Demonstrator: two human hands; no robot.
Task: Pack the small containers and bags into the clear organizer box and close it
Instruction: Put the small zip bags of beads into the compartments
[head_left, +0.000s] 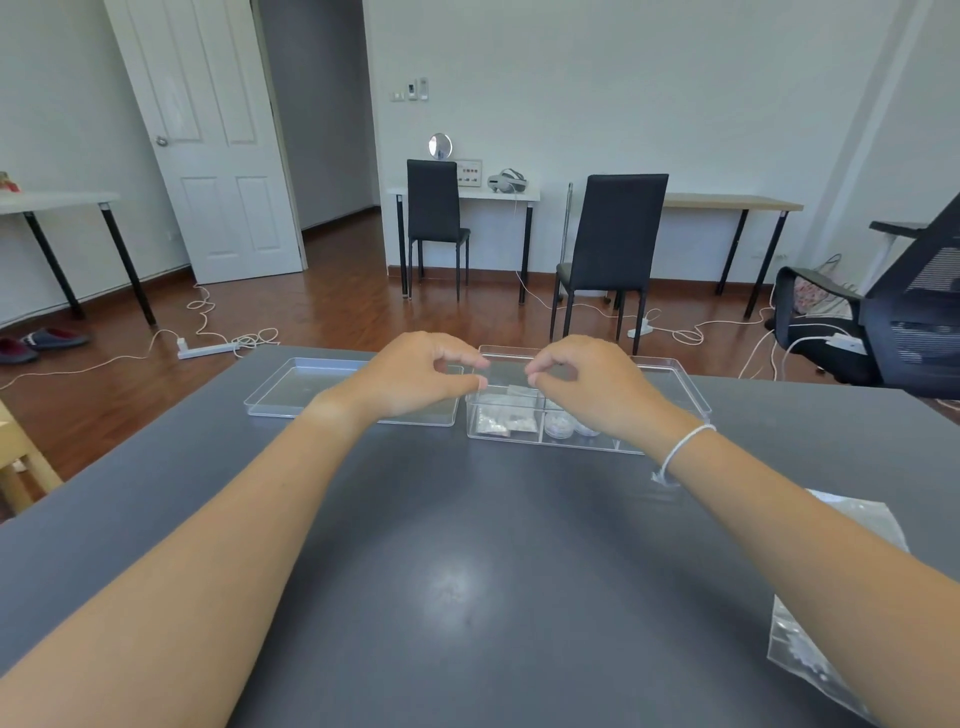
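Observation:
The clear organizer box (675, 375) stands open on the dark grey table (467, 545). Its left compartment holds small bags of white bits (501, 423), and small round containers (558, 427) sit in the middle one. My left hand (415, 371) and my right hand (587, 382) hover over the box's left half with fingertips pinched. They seem to hold a small clear bag (517, 391) between them by its two ends. The box's clear lid (291, 389) lies flat to the left, touching the box. My right hand hides the box's right compartments.
A larger clear zip bag (810, 649) with white pieces lies at the table's right edge, partly under my right forearm. Beyond the table are black chairs (613, 244), an office chair (893, 312), desks and cables on the wooden floor.

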